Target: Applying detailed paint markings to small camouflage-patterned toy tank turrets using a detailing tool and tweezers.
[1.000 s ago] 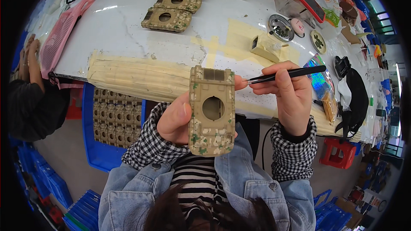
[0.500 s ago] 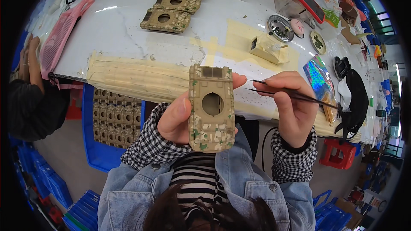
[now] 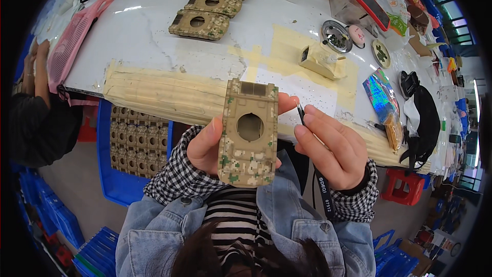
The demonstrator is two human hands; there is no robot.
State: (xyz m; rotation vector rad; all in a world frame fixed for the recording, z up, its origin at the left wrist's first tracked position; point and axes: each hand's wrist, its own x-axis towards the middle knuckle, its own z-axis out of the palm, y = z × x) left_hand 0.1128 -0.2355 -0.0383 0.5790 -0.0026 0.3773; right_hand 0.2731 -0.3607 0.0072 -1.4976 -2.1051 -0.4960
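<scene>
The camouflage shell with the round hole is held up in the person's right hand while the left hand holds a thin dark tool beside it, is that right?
Not quite: the head view shows the hands swapped. The left hand holds up the camouflage shell, and the right hand holds the thin dark tool beside it.

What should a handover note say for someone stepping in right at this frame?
Left hand: holds a camouflage hull upright over the lap, round hole facing the camera.
Right hand: grips a thin dark tool, tip close to the hull's right edge.
Four similar hulls lie in a row on the table; more fill a blue bin under the table edge.
Progress on the held hull cannot be told.
</scene>
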